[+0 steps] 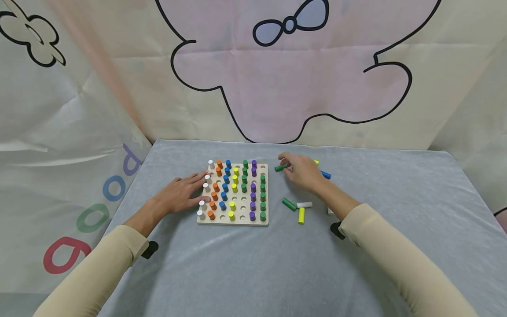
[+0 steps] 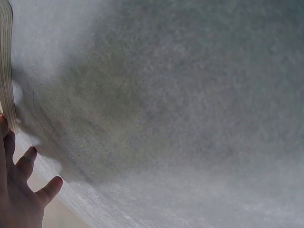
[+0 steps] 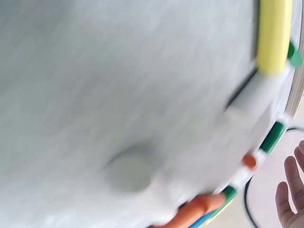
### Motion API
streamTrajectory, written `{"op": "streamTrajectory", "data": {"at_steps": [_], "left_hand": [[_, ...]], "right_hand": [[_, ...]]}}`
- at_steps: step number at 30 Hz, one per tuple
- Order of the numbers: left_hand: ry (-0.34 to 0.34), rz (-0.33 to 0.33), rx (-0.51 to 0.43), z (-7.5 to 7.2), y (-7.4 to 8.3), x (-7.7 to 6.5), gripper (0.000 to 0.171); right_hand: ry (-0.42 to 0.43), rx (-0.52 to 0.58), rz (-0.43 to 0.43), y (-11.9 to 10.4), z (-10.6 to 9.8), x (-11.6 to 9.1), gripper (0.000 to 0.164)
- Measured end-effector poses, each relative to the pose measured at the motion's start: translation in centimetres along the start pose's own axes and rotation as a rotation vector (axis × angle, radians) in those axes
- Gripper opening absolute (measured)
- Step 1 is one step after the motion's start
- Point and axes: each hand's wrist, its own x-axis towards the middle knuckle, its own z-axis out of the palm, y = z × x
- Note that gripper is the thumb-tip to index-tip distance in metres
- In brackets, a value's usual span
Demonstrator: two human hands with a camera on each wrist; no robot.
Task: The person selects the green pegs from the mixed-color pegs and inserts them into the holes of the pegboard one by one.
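Observation:
A pale pegboard bears columns of white, orange, blue, yellow, green and purple pegs. My left hand rests against its left edge, fingers and thumb spread near the white pegs. In the left wrist view, that hand appears beside the board's edge. Right of the board, my right hand hovers over loose pegs, its thumb and forefinger around the near end of a green peg. The right wrist view shows its fingers extended, apart from a green peg on the cloth.
Nearer me lie a green peg, a white peg and a yellow peg. A blue peg shows beside the right hand. Orange pegs appear in the right wrist view. Grey cloth covers the table.

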Motion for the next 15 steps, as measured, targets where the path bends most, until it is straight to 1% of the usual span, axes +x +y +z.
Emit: {"op": "streamTrajectory", "data": {"at_steps": [5, 9, 13, 15], "left_hand": [[0.004, 0.005, -0.001, -0.1, 0.0, 0.0, 0.083], [0.006, 0.01, 0.001, -0.1, 0.0, 0.0, 0.083], [0.001, 0.005, -0.001, -0.1, 0.1, 0.0, 0.083], [-0.001, 0.002, -0.005, -0.1, 0.1, 0.0, 0.083]], "right_hand": [[0.015, -0.013, 0.037, 2.6, -1.3, -0.3, 0.036], [0.014, -0.026, 0.086, 4.4, -1.9, -0.7, 0.037], [0.017, -0.036, 0.128, 5.8, -2.3, -1.0, 0.038], [0.025, -0.041, 0.134, 6.3, -2.4, -1.1, 0.037]]}}
